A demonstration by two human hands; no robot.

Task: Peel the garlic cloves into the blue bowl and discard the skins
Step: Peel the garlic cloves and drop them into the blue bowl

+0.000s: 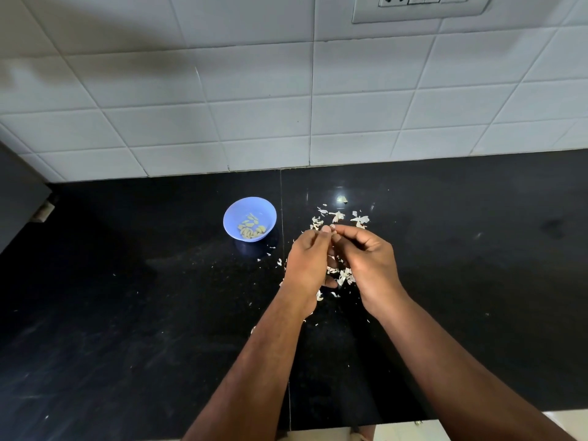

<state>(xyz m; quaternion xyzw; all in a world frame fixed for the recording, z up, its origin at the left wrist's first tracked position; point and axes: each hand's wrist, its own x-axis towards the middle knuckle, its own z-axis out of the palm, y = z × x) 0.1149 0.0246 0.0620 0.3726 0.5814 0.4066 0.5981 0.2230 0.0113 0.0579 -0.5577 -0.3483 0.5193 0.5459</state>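
Observation:
A small blue bowl [250, 218] stands on the black counter, left of my hands, with several peeled pale yellow garlic cloves [252, 231] inside. My left hand [307, 262] and my right hand [366, 259] meet just right of the bowl, fingertips pinched together on a small garlic clove [333, 227] that is mostly hidden between them. White garlic skins [342, 218] lie scattered on the counter beyond my hands. More skins [345, 276] lie under and between them.
The black stone counter [127, 313] runs to a white tiled wall [286, 106] at the back. A socket plate [420, 4] sits high on the wall. One small piece [342, 199] lies apart behind the skins. The counter's front edge is at the bottom right.

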